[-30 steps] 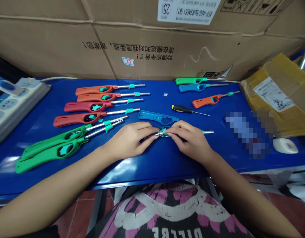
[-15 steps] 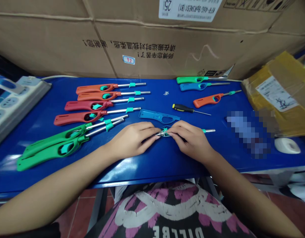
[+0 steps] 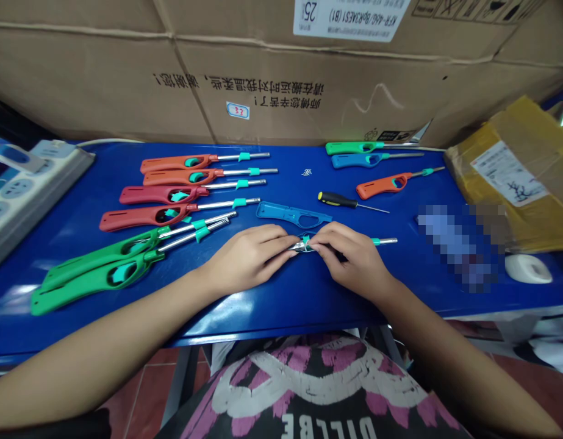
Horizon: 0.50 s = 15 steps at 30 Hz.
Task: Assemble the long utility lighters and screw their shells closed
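Near the table's front edge, my left hand [image 3: 247,256] and my right hand [image 3: 354,257] meet fingertip to fingertip over an opened utility lighter [image 3: 305,245]. Both are closed in a pinch on it. Between the fingers show a turquoise trigger, a thin wire and some shiny inner parts. The lighter's metal tube [image 3: 388,241] sticks out to the right, past my right hand; most of the body is hidden under my hands. Just behind lies a loose blue lighter shell half [image 3: 281,211], hollow side up. A black and yellow screwdriver [image 3: 338,199] rests farther back, with several small screws [image 3: 306,172] beyond it.
At left lie orange lighters [image 3: 175,163], red lighters [image 3: 164,195] and green lighters [image 3: 98,262]. Three more, including an orange lighter [image 3: 384,185], lie at back right. A power strip [image 3: 34,177], a large cardboard box [image 3: 125,85] and a taped carton [image 3: 514,183] border the blue table [image 3: 281,311].
My fingertips have shifted very slightly around the lighter's inner parts, and a bit more of the turquoise trigger shows. Everything else lies as before.
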Motion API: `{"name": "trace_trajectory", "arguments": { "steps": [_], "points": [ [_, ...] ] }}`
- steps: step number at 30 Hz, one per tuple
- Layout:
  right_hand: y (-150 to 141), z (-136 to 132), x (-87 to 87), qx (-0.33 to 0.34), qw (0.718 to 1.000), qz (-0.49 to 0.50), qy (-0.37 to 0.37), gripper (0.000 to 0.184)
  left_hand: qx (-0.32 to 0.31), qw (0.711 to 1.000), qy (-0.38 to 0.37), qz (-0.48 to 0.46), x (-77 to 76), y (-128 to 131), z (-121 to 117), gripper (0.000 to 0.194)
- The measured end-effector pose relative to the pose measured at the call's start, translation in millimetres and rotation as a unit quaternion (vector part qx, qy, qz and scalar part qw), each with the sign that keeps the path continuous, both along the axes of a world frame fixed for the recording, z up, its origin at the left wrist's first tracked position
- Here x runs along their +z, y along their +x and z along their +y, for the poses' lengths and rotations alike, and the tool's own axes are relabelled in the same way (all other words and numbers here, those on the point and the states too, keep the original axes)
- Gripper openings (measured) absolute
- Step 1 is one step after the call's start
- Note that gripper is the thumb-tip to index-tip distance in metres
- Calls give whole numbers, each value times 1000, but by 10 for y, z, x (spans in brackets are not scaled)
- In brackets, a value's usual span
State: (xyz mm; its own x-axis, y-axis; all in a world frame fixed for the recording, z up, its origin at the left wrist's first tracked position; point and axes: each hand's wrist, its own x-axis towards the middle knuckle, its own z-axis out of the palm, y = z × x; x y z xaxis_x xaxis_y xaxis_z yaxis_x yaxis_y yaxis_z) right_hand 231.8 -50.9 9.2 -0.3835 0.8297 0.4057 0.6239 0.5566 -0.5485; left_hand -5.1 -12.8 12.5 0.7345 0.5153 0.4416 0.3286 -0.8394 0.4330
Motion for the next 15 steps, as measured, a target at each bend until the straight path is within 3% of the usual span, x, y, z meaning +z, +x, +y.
{"name": "trace_trajectory", "arguments": {
  "steps": [8,15],
  "points": [
    [-2,28,27,-10,999,28,17,7,23,999,-45,-19,29,16,4,24],
    [5,48,18,-2,998,40,41,10,18,998,-41,-36,39,16,4,22]
  ]
}}
